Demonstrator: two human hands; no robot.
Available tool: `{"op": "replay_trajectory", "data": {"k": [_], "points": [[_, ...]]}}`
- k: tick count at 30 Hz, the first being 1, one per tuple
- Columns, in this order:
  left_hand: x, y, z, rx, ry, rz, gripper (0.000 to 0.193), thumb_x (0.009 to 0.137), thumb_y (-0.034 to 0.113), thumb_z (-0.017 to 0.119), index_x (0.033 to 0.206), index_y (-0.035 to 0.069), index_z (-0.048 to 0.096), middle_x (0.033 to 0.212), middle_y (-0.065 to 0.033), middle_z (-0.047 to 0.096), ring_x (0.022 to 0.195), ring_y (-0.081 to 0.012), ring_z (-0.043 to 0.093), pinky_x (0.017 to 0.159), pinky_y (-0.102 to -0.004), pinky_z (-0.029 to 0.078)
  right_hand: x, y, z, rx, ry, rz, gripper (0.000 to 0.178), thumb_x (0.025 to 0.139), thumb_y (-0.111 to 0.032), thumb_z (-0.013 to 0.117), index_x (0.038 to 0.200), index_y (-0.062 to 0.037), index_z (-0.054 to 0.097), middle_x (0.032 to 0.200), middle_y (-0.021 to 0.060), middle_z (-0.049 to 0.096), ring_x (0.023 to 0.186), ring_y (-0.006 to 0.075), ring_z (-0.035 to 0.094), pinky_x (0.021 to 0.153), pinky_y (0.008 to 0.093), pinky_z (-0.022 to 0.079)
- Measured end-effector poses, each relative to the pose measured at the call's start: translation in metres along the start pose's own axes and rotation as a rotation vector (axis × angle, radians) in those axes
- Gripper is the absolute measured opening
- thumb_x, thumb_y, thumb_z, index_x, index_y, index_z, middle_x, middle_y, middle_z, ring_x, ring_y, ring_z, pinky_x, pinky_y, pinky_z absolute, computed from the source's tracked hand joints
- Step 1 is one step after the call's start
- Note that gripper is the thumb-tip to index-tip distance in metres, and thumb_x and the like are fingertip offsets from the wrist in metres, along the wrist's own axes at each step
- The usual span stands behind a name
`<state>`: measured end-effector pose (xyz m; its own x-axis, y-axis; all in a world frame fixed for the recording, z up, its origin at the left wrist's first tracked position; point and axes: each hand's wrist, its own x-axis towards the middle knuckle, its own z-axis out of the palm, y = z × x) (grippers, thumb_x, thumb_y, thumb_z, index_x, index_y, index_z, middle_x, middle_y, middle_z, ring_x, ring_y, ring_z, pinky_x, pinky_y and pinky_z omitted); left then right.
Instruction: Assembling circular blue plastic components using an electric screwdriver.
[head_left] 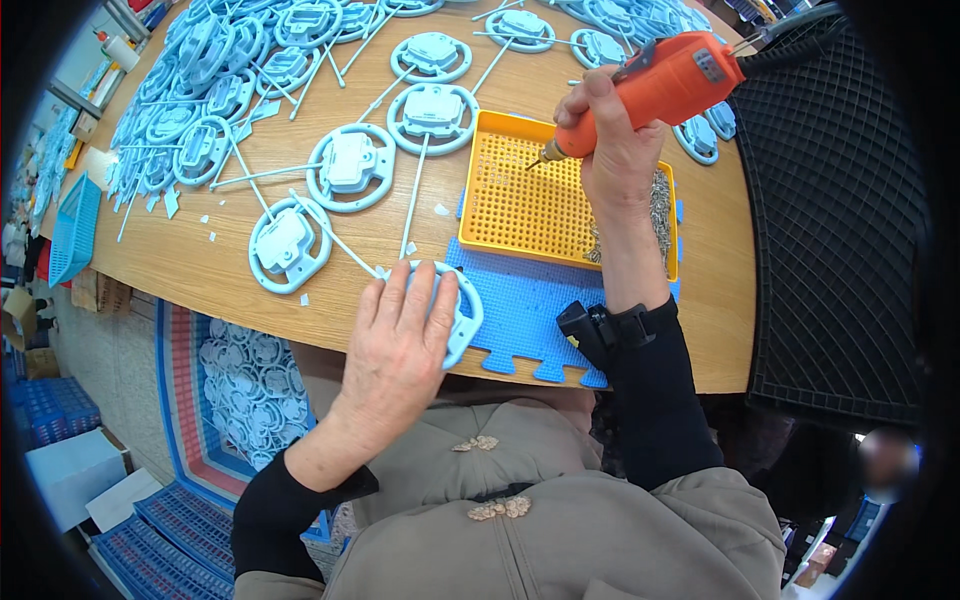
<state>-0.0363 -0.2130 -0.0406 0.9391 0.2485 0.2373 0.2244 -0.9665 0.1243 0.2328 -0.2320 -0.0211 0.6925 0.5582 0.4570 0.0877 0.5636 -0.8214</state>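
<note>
My left hand (400, 325) lies over a light blue ring-shaped plastic part (465, 325) at the table's front edge, its fingers together on top and hiding much of the part. In my right hand (622, 140) is an orange electric screwdriver (650, 88), pointing down and left. Its bit hangs over a yellow tray (520, 252) with rows of small holes; whether the tip touches is unclear. Loose screws (660, 215) are heaped along the tray's right side. The tray rests on a blue foam mat (510, 300).
Several matching ring parts with thin rods (350, 165) lie left of the tray, and more pile up at the far left (205, 60). A black mesh-covered surface (840, 220) borders the table on the right. Below the left edge stands a bin (180, 400) of ring parts.
</note>
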Motion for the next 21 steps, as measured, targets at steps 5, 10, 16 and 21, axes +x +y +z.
{"op": "replay_trajectory", "data": {"k": [5, 10, 16, 21], "points": [[0.002, 0.011, -0.013, -0.260, -0.131, -0.064, 0.081, 0.066, 0.021, 0.080, 0.134, -0.002, 0.043, 0.136, -0.0261, 0.039, 0.129, -0.0411, 0.037, 0.106, -0.0509, 0.032, 0.000, 0.001, -0.002, -0.014, 0.007, -0.026, 0.025, 0.083, -0.023, 0.075, 0.091, -0.0080, 0.056, 0.069, 0.0047, 0.060, 0.061, 0.0167, 0.058, 0.060, 0.0312, 0.048], [0.000, -0.002, -0.017, -0.291, -0.191, 0.037, 0.069, 0.071, 0.009, 0.071, 0.133, -0.003, 0.044, 0.137, -0.0246, 0.038, 0.131, -0.0425, 0.036, 0.107, -0.0493, 0.034, 0.000, -0.005, 0.000, -0.002, 0.019, -0.045, 0.027, 0.083, -0.025, 0.076, 0.091, -0.0075, 0.056, 0.070, 0.0046, 0.060, 0.063, 0.0165, 0.058, 0.060, 0.0304, 0.049], [0.005, -0.006, -0.011, -0.353, -0.141, 0.138, 0.059, 0.069, 0.001, 0.066, 0.126, -0.003, 0.052, 0.129, -0.0218, 0.047, 0.127, -0.0404, 0.041, 0.102, -0.0459, 0.040, 0.002, -0.002, -0.005, 0.003, 0.018, -0.031, 0.027, 0.083, -0.024, 0.075, 0.093, -0.0080, 0.056, 0.072, 0.0047, 0.060, 0.063, 0.0161, 0.058, 0.060, 0.0291, 0.049], [0.019, 0.015, -0.002, -0.262, 0.092, 0.103, 0.060, 0.066, 0.013, 0.075, 0.122, 0.000, 0.056, 0.117, -0.0160, 0.052, 0.111, -0.0326, 0.049, 0.094, -0.0471, 0.040, 0.004, 0.004, -0.007, 0.016, 0.018, -0.030, 0.029, 0.081, -0.023, 0.078, 0.093, -0.0066, 0.057, 0.071, 0.0033, 0.061, 0.062, 0.0131, 0.061, 0.058, 0.0256, 0.051]]}}
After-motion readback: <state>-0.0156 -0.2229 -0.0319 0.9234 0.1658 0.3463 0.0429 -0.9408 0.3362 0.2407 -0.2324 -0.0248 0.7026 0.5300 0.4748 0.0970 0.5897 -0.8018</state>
